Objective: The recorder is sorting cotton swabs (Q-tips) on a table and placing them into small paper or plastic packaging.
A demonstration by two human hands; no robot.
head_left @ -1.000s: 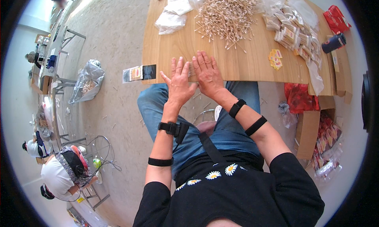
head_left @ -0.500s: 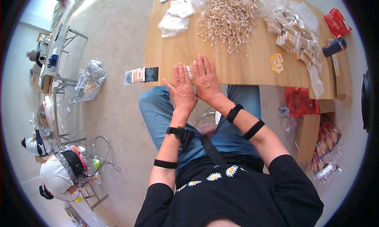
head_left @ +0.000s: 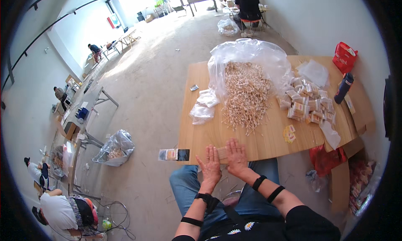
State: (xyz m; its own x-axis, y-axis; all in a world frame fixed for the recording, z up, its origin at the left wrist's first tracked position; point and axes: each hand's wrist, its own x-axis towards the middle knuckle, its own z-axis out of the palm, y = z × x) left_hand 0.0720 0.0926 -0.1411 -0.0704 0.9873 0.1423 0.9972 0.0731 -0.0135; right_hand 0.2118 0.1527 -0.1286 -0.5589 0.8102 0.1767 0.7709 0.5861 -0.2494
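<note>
The wooden bench (head_left: 201, 136) fills the centre right of the frame, and at its near edge the person's two hands meet over a small row of thin wooden sticks (head_left: 222, 153). The left hand (head_left: 209, 165) stands on its edge with fingers straight and pressed together, flanking the row on its left; the right hand (head_left: 236, 158) lies flat on top, fingers extended and close together. Whether any stick is pinched cannot be told. To square the row well, the left palm should likely stay upright as a stop while the right presses lightly and evenly, so the sticks align without rolling off the near edge.

Going down in size: a large clear plastic bag (head_left: 251, 59) lies open at the upper centre, with a wide heap of loose sticks (head_left: 246, 94) spilling from it towards the hands. To its right sits a cluster of small filled packets (head_left: 305, 100), pale with tan contents. A red bag (head_left: 345, 57) lies at the upper right corner, a dark bottle (head_left: 344, 88) just below it. Empty clear sleeves (head_left: 204, 107) lie left of the heap. Small yellow labels (head_left: 289, 133) rest right of the hands. A flat packet with a black end (head_left: 174, 154) overhangs the bench's lower left corner.
</note>
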